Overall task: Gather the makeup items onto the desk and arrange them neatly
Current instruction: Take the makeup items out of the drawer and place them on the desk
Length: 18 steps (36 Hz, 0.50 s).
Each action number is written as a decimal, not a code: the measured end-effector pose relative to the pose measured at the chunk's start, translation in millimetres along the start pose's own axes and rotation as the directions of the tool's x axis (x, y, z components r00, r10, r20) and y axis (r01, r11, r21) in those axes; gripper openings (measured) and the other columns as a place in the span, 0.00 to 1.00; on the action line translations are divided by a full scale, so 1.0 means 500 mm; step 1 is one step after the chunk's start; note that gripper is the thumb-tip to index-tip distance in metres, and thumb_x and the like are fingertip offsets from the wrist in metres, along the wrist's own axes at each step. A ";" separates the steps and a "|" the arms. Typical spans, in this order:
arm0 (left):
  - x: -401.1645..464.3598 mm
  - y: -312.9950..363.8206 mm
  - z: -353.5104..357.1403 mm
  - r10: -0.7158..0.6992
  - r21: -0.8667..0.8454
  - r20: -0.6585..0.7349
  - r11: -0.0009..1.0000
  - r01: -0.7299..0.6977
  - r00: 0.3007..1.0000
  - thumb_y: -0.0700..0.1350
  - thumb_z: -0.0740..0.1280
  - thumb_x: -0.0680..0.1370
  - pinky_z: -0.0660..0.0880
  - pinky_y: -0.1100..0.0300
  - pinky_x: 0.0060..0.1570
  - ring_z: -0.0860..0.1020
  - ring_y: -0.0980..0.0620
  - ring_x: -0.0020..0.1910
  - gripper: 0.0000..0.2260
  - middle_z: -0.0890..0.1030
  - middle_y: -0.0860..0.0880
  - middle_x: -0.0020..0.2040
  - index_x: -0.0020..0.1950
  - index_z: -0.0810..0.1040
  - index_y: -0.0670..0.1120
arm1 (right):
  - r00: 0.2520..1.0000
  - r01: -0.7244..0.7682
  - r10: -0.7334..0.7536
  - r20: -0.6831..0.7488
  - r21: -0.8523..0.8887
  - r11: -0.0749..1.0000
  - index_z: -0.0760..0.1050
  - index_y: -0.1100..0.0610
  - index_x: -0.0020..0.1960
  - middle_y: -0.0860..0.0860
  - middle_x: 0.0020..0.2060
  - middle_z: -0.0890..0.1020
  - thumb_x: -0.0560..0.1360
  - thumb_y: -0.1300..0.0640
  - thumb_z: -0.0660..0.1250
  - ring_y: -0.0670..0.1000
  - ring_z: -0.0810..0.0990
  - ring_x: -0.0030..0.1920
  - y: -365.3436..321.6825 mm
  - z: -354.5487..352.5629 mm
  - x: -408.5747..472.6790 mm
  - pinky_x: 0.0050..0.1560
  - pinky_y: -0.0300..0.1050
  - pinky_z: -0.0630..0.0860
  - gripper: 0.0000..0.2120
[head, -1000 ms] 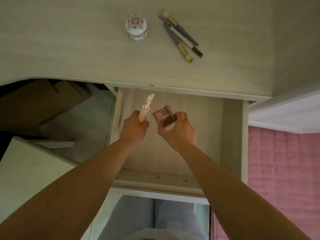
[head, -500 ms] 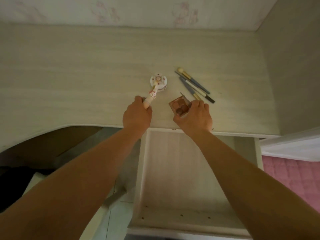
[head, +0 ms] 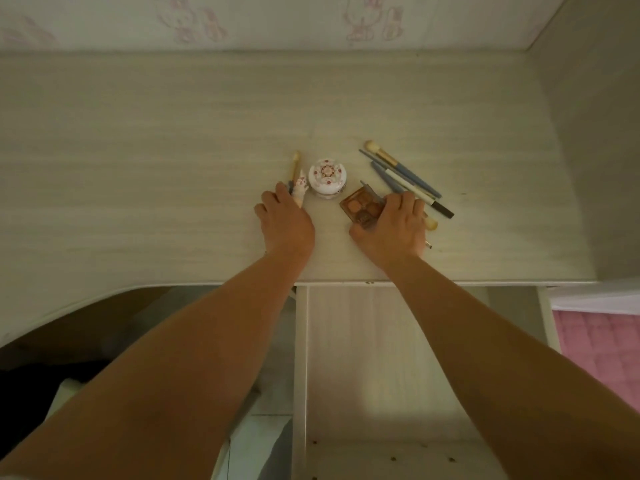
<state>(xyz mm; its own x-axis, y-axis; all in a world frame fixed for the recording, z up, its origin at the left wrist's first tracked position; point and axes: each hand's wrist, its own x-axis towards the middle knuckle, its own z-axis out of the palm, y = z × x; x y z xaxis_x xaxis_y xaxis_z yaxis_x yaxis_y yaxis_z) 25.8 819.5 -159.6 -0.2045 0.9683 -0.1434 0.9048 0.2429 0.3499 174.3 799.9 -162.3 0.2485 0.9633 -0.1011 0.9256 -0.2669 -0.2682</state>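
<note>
Fingers of the right hand clamp the eyeshadow palette, brushes crowding behind; left hand grips a tube.

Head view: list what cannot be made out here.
- Whether the left hand grips the slim tube or merely rests on it: fingers cover its lower end.
- Near side of the eyeshadow palette: under the right hand.
- Front of the open drawer: cut by the bottom edge.

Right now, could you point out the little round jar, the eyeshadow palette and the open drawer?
Round jar [head: 327,173], head view, on its patterned lid.
Eyeshadow palette [head: 362,206], head view, on the brown pans.
Open drawer [head: 363,358], head view, on its bare bottom panel.
</note>
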 end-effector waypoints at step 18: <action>0.047 0.027 0.008 -0.108 -0.121 0.055 0.986 0.114 0.993 0.46 0.62 0.78 0.53 0.56 0.67 0.60 0.44 0.66 0.35 0.58 0.39 0.70 0.75 0.44 0.38 | 0.997 -0.079 0.079 0.006 0.124 0.989 0.64 0.60 0.64 0.56 0.59 0.65 0.69 0.41 0.68 0.56 0.68 0.60 -0.032 0.014 0.025 0.61 0.47 0.67 0.33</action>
<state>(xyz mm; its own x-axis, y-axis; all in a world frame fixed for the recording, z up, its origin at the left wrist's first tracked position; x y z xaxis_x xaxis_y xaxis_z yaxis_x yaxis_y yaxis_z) 34.7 845.4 -162.1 -0.2801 0.9317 -0.2312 0.8236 0.3570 0.4408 160.5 816.1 -166.1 0.3190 0.9391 -0.1278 0.8606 -0.3435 -0.3760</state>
